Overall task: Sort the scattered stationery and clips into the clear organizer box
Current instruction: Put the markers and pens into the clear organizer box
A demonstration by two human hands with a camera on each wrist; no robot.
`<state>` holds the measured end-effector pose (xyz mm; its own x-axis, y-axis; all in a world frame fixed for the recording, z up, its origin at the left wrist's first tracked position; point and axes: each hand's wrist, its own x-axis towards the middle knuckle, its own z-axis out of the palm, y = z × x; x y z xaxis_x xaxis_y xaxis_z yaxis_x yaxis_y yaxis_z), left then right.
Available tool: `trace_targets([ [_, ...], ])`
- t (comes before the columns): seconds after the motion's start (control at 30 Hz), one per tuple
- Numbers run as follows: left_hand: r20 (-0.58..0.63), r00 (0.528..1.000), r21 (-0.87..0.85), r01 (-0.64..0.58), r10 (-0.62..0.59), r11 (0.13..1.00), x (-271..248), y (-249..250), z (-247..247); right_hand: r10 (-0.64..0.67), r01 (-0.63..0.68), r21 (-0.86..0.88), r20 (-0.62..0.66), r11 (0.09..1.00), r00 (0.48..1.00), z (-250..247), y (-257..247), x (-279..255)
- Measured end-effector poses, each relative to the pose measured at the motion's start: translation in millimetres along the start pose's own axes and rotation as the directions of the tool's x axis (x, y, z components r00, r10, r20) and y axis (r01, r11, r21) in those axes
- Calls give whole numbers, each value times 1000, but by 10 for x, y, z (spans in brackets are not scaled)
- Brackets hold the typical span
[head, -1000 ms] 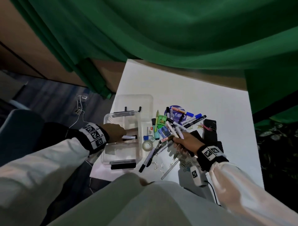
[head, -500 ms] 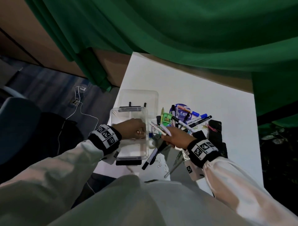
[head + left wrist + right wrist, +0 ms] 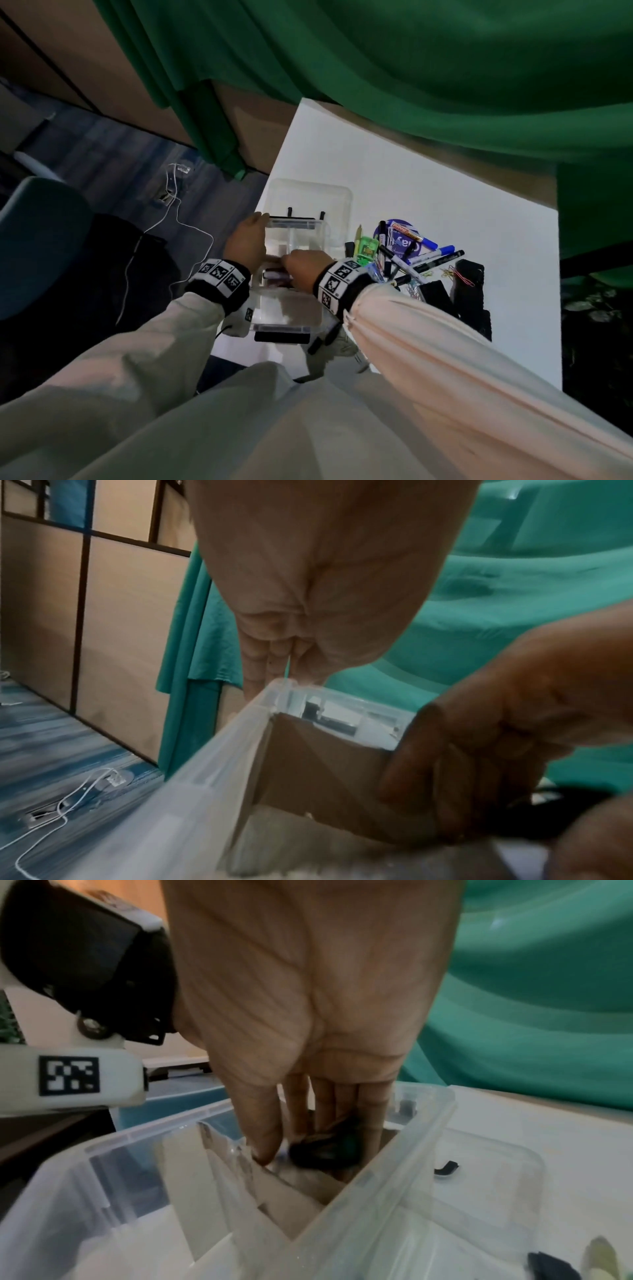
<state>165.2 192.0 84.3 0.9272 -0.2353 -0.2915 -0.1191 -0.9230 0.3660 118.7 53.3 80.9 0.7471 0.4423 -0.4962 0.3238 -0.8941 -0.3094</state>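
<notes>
The clear organizer box stands at the white table's left edge, with brown cardboard dividers inside. My left hand lies along its left wall and grips the far-left corner of the box between fingers and thumb. My right hand reaches down into a middle compartment of the box. Its fingers and thumb close on dark markers low between the dividers. A pile of markers and paper clips lies to the right of the box.
The clear lid lies flat just beyond the box. A purple round item, a green item and black objects sit in the pile. Green cloth hangs behind the table. A white cable lies on the floor at left.
My right hand left the pile with the markers and moved left into the box. My left hand came out of the box and took hold of its far-left corner.
</notes>
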Motion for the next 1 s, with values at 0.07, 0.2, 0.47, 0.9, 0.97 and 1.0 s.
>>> trace_targets([
  [0.07,1,1000,12,13,-13,1000,21,-17,39,-6,7,44,-39,999,999,66,41,-83],
  [0.2,-64,998,54,12,-8,998,89,40,196,-42,137,289,-314,948,948,210,319,-493],
  [0.47,-4,955,-51,-297,297,953,-525,1312,791,237,-208,169,-170,963,957,819,1364,-1070],
  [0.9,349,922,235,89,-170,968,-816,1330,1682,163,-164,-27,-25,986,986,1375,1538,-1193],
  [0.97,339,915,172,169,-219,971,-795,1328,1736,162,-162,-4,-4,987,987,1403,1571,-1231],
  [1.0,370,896,158,201,-247,967,-789,1377,1692,159,-159,-4,-6,987,987,1423,1585,-1245],
])
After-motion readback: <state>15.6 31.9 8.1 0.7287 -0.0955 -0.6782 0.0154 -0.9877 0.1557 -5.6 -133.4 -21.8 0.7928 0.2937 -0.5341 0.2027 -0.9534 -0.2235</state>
